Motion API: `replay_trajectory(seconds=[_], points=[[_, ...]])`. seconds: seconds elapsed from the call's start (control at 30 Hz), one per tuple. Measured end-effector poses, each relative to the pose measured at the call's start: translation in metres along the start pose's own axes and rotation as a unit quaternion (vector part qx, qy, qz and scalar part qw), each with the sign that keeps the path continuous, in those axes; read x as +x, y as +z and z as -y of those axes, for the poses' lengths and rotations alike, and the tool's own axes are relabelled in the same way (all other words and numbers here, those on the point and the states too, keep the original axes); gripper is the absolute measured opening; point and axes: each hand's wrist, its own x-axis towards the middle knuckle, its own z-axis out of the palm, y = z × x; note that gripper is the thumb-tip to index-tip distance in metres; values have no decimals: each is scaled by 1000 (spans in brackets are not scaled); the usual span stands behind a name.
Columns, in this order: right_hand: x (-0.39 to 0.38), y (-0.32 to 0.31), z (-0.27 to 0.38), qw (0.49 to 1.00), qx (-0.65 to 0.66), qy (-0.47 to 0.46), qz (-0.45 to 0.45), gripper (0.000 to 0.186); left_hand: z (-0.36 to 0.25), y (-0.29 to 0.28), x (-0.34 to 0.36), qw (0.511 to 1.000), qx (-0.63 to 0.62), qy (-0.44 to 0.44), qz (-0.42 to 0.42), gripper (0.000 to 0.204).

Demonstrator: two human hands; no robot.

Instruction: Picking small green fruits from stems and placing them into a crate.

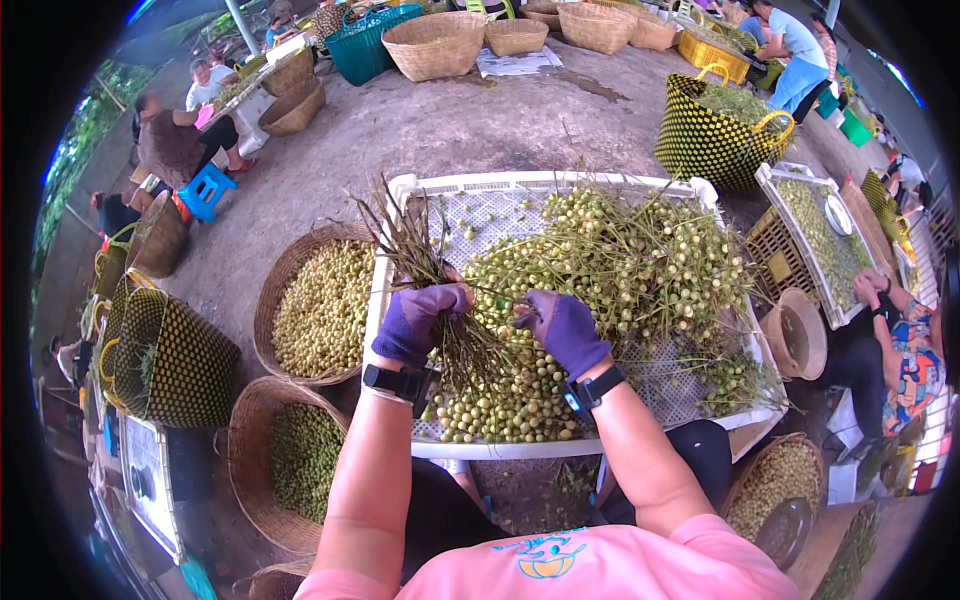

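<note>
My left hand [425, 322], in a purple glove, is closed around a bundle of thin brown stems [405, 238] that stick out above and below the fist. To its right, my right hand [566, 335], gloved alike, pinches a thin stem near the fingertips. Both hands are over a white mesh tray [545, 181] with a raised rim. Small round pale green-yellow fruits [505, 405] lie loose below and between the hands. A heap of stems with such fruits still attached [640, 245] covers the tray's far right part.
Left of the tray stand a wicker basket of pale fruits [268, 290] and another of greener ones [250, 470]. A yellow-black woven bag [690, 130] stands far right. At right, a person's hands [870, 285] are beside another tray [820, 235]. Several people sit farther off.
</note>
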Motion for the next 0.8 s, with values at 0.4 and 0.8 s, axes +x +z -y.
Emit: replay_trajectory(seconds=[0.4,0.8], points=[[-2,-16,19,892,376,-74,239,56,14,-19,-12,995,88,37,-1,29],[-8,12,14,988,-123,-47,76,18,-1,0,0,990,-120,-67,-43,21]])
